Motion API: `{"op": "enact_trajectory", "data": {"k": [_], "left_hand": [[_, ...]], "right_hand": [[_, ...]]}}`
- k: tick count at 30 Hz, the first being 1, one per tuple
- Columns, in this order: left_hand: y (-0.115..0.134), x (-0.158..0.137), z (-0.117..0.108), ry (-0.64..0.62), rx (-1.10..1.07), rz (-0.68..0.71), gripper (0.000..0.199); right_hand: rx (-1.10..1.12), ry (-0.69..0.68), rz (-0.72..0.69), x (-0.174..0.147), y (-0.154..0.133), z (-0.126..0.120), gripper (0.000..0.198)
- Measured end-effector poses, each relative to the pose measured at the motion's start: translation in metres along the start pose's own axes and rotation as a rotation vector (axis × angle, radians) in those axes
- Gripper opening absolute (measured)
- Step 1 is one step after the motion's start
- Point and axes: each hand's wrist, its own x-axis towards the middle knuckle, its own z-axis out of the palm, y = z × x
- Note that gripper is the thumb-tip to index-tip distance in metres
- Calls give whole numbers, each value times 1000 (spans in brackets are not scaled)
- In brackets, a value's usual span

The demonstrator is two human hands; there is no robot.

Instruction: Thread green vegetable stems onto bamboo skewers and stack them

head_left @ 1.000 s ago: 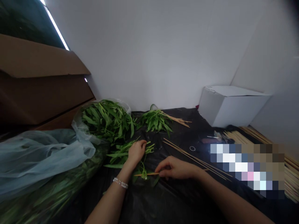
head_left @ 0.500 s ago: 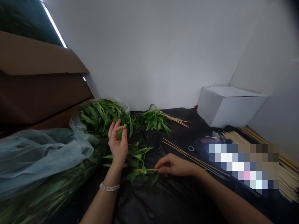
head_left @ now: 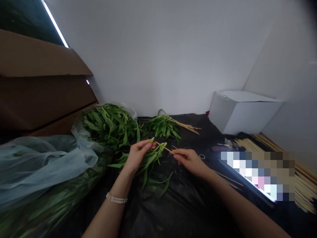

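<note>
Between finger and thumb of my left hand [head_left: 138,154] is the pale end of a leafy green stem [head_left: 152,139]. My right hand [head_left: 190,160] pinches a thin wooden skewer [head_left: 168,150], whose far tip meets the left fingertips. Other leafy greens [head_left: 155,154] hang from the skewer between the two hands, their leaves trailing down to the left. Whether the left hand's stem is pierced by the tip, I cannot tell. Loose leaves [head_left: 164,185] lie below on black plastic sheeting [head_left: 193,211].
Left of my hands is a clear plastic bag [head_left: 86,155] of greens. Skewers bearing leaves [head_left: 164,128] lie by the wall. Loose skewers [head_left: 229,181], a ring [head_left: 202,156], a partly pixelated lit device [head_left: 247,178], stick bundles [head_left: 303,190] and a white box [head_left: 250,114] stand rightward.
My left hand has moved right and down with its stem to the skewer's tip. My right hand has raised the skewer and its greens off the sheeting, tilting it.
</note>
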Motion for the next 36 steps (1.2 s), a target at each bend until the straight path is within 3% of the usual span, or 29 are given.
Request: {"op": "enact_trajectory", "data": {"k": [36], "left_hand": [[-3,2,8,42,260,65,34]], "right_hand": [[-79,-18,-20,0,8,6,27]]}}
